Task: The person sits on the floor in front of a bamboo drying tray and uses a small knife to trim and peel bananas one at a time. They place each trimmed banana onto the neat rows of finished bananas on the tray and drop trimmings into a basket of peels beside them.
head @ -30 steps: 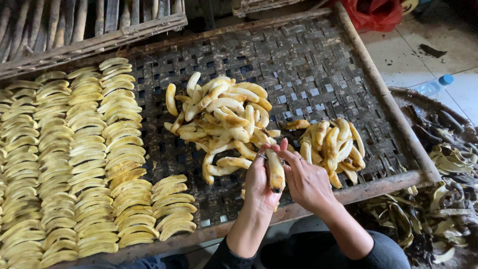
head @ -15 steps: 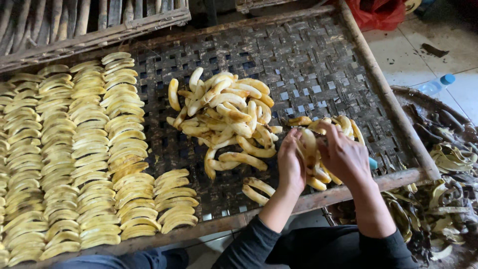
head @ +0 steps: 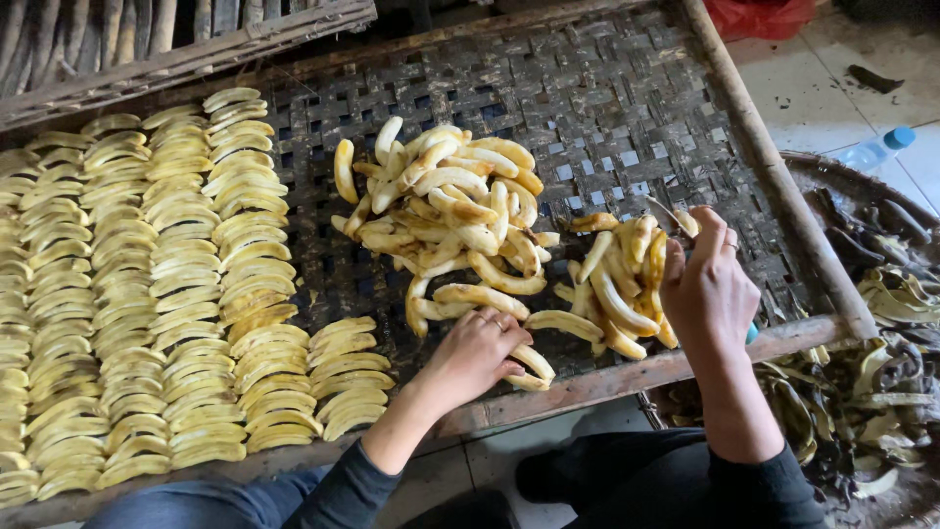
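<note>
Yellow banana pieces [head: 534,367] under our left hand [head: 477,355], fingers curled, lower centre; our right hand [head: 710,286] pinches knife [head: 669,217] by small pile [head: 617,284].

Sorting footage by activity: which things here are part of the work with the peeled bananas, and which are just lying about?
In use: left hand on banana pieces; right hand at small pile; big pile; laid rows; woven tray.
Lying about: plastic bottle; peels; red bag.

A dark woven tray [head: 607,108] with a wooden frame carries everything; neat rows of flattened banana slices [head: 147,294] cover its left; loose peeled bananas [head: 450,211] pile mid-tray; a smaller heap [head: 617,284] lies right.
</note>
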`<state>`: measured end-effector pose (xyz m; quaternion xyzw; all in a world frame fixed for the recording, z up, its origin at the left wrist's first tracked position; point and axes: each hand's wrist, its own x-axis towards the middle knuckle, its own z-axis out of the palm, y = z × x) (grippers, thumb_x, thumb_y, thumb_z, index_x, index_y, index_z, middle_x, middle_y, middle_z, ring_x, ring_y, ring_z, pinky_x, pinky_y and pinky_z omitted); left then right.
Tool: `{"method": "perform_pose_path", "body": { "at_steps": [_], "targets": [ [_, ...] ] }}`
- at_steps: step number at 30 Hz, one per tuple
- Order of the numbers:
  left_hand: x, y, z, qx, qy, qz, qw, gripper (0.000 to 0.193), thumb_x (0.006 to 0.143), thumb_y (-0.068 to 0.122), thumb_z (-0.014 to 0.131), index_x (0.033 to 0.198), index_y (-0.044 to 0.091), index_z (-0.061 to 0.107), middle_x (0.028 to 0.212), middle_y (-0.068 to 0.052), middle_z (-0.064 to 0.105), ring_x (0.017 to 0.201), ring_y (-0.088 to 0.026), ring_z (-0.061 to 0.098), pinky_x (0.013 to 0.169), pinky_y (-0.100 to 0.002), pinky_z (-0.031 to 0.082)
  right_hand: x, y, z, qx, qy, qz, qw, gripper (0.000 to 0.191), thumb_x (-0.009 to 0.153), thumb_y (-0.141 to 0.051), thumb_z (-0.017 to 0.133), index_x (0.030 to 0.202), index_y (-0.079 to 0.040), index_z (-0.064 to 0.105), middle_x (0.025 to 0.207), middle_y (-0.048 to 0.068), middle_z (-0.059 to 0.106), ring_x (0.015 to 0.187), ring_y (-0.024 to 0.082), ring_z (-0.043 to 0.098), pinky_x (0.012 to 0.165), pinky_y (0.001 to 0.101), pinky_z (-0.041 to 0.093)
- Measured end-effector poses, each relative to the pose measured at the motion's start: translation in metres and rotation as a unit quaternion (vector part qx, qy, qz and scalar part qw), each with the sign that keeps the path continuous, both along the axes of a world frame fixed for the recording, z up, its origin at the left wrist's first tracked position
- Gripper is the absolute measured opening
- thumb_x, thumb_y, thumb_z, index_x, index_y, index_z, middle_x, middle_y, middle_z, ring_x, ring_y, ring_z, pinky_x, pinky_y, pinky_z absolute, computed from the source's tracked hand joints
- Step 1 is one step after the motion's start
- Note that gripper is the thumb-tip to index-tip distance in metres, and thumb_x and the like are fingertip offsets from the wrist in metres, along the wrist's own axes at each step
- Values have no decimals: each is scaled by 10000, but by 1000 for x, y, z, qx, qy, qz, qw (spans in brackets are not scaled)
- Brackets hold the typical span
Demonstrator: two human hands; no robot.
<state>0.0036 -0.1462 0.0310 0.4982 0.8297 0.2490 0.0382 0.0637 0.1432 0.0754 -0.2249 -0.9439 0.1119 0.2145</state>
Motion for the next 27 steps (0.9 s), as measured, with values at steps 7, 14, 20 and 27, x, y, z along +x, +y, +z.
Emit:
{"method": "perform_pose_path", "body": {
  "at_steps": [7, 14, 20, 27],
  "targets": [
    [4, 11, -12, -85, -27, -9, 996, 492, 756, 423, 839, 1025, 57, 650, 1119, -134, 618, 1138, -335, 563, 918, -483, 449, -1, -21, 1, -4, -13, 41, 999, 421, 1042, -276, 593, 1415, -121, 473, 1130, 182, 689, 829, 377, 713, 650, 489, 544],
    [-6, 8, -22, -69, -27, -60, 995, 509, 724, 462, 829, 995, 79, 632, 1058, -127, 651, 1099, -344, 586, 900, -486, 446, 1, -17, 0, -20, 30, 57, 998, 413, 1033, -265, 589, 1400, -115, 474, 1050, 167, 718, 827, 367, 718, 652, 485, 545],
    [-6, 3, -29, -11, -30, -63, 997, 378, 904, 321, 757, 1172, 97, 612, 1094, -97, 690, 1113, -308, 640, 927, -453, 473, 0, -23, -2, -42, 19, 70, 996, 421, 1052, -303, 564, 1410, -104, 466, 1050, 174, 709, 805, 365, 715, 647, 476, 546],
    [-4, 5, -22, -25, -26, -58, 998, 541, 751, 316, 820, 1187, 89, 592, 1173, -172, 670, 1168, -371, 600, 927, -511, 458, 5, -44, -8, -96, 32, 137, 985, 442, 1033, -317, 546, 1397, -75, 478, 1161, 156, 693, 918, 365, 713, 704, 464, 553]
  ]
}}
